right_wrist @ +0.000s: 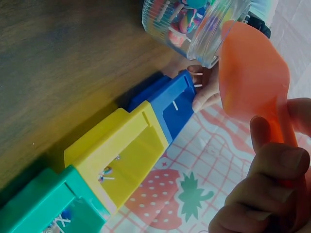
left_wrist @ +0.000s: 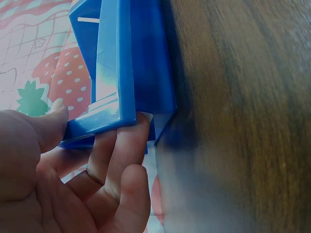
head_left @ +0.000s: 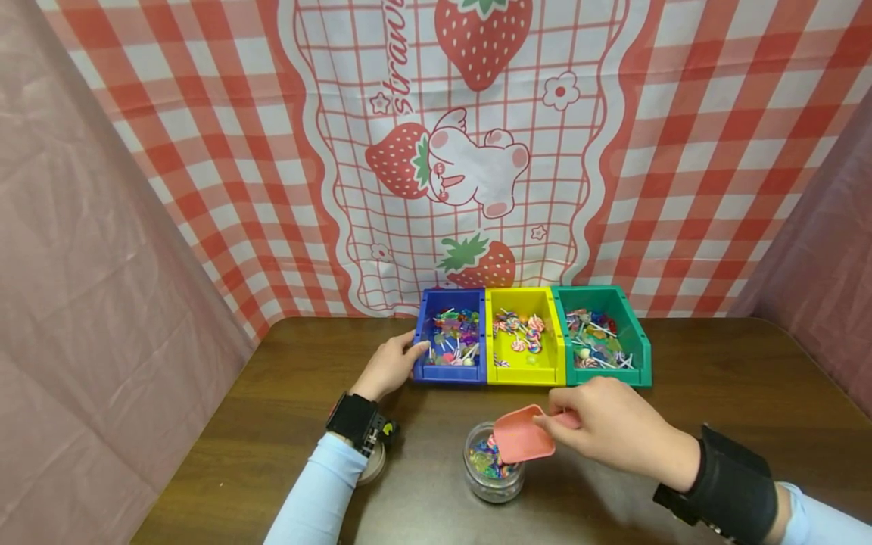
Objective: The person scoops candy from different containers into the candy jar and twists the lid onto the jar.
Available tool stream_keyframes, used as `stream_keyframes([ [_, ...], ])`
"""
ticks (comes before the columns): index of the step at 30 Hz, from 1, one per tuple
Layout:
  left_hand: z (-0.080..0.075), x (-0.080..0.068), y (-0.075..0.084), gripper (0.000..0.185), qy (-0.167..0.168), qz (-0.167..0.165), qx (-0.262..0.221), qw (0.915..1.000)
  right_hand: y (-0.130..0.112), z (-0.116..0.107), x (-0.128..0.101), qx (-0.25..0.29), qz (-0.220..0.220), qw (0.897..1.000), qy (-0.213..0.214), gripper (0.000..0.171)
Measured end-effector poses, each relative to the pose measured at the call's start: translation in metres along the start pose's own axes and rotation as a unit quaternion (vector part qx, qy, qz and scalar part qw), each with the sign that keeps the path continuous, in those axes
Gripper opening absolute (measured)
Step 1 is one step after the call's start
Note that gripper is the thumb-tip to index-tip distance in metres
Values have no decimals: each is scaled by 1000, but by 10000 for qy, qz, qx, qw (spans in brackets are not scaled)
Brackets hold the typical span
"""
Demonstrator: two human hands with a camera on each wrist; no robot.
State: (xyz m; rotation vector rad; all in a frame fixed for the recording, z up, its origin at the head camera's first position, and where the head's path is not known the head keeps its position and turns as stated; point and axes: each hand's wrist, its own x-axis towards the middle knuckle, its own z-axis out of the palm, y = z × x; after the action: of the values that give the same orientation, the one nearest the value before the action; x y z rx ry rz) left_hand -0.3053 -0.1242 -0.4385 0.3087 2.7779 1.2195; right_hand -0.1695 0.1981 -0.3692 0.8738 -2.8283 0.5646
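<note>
My left hand (head_left: 390,367) grips the left side wall of the blue bin (head_left: 450,373), thumb over the rim and fingers beneath it in the left wrist view. In my right hand (head_left: 616,424) is a pink scoop (head_left: 523,435), held by its handle and tilted over the mouth of a glass jar (head_left: 496,492). Colourful small candies (head_left: 485,462) and lollipop pieces lie inside the jar. The right wrist view shows the scoop's orange-pink underside (right_wrist: 252,73) right at the jar's rim.
Joined to the blue bin are a yellow bin (head_left: 521,375) with swirl lollipops and a green bin (head_left: 640,363) with mixed pieces. A round lid (head_left: 373,465) lies partly hidden under my left forearm. A strawberry-patterned cloth (head_left: 477,250) hangs behind the wooden table (head_left: 272,424).
</note>
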Motion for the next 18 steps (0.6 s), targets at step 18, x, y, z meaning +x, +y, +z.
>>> stream_keyframes([
  [18, 0, 0, 0, 50, -6, -11, 33, 10000, 67, -45, 14, -1040, 640, 9856, 1172, 29],
])
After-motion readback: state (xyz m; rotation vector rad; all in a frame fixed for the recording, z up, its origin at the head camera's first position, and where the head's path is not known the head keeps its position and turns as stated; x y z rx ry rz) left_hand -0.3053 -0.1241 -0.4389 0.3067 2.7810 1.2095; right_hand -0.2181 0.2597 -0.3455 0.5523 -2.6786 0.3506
